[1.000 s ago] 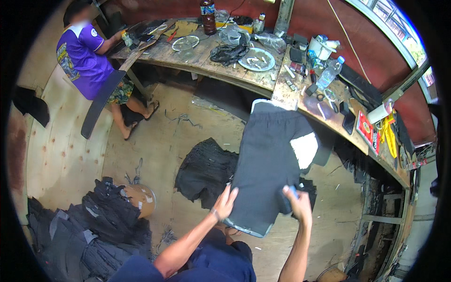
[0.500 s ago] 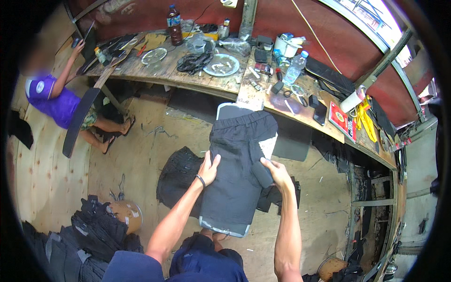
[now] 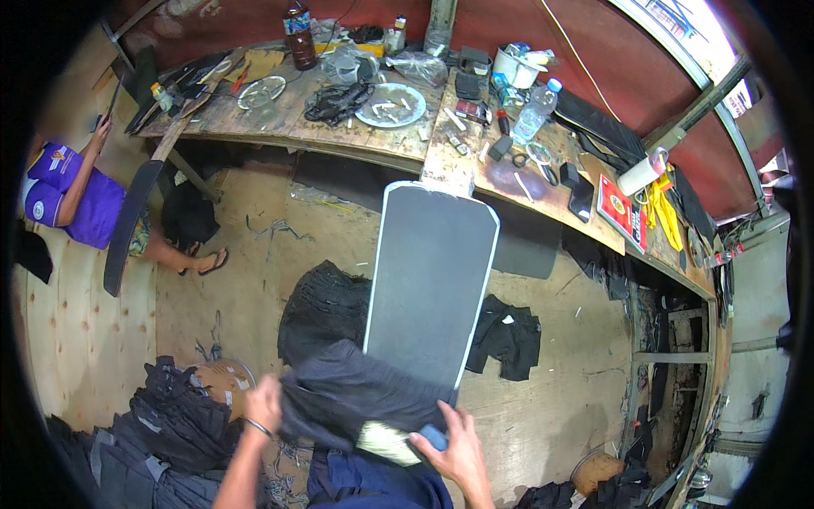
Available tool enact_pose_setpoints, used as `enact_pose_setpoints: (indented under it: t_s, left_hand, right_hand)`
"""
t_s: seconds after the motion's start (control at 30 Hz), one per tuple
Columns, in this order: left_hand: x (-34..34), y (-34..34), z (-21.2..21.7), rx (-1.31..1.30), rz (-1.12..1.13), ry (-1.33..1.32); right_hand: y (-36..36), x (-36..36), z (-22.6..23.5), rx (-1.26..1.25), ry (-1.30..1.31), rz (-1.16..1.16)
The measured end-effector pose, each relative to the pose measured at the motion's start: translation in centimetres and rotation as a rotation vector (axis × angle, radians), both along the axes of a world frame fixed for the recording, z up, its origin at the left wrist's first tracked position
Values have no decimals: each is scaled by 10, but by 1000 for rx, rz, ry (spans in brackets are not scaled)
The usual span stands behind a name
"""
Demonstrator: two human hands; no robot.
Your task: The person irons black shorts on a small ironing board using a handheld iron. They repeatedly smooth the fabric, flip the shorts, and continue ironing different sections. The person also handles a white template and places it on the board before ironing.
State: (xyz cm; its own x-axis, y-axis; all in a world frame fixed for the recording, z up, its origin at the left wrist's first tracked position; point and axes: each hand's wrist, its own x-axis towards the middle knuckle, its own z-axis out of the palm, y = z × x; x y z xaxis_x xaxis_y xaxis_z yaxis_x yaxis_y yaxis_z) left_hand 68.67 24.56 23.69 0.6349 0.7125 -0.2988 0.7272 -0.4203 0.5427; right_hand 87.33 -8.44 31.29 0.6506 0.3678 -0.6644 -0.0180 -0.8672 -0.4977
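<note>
A pair of black shorts (image 3: 365, 399) is bunched over the near end of the long grey board (image 3: 428, 288), which has a white rim. My left hand (image 3: 264, 403), blurred by motion, is closed on the left side of the shorts. At their right side, my right hand (image 3: 462, 450) keeps a small dark block (image 3: 434, 437) between thumb and fingers; I cannot tell whether it also grips the cloth. A pale patch (image 3: 386, 443) shows at the near side of the shorts. Most of the board's top surface is bare.
Black garments lie on the floor left (image 3: 322, 314) and right (image 3: 506, 338) of the board. More dark cloth (image 3: 161, 424) is heaped at lower left. The wooden workbench (image 3: 314, 127) carries bottles, plates and tools. A person in a purple shirt (image 3: 80, 199) sits at far left.
The shorts have come off most of the board toward me and are now bunched at its near end. Both hands have moved nearer, the left one also leftward. My view has shifted slightly.
</note>
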Motion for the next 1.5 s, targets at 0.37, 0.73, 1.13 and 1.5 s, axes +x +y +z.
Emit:
enact_pose_setpoints:
  t_s: [0.37, 0.73, 1.13, 1.5]
  left_hand:
    - [131, -90, -23, 289, -1087, -8]
    - [420, -9, -58, 456, -1151, -376]
    - [449, -10, -64, 374, -1106, -478]
    - [443, -15, -68, 407, -1032, -464]
  right_hand:
    - [-1, 37, -36, 362, -197, -391]
    - [119, 75, -68, 326, -740, 235]
    - [181, 112, -90, 284, -773, 60]
    - [158, 87, -79, 291, -581, 216]
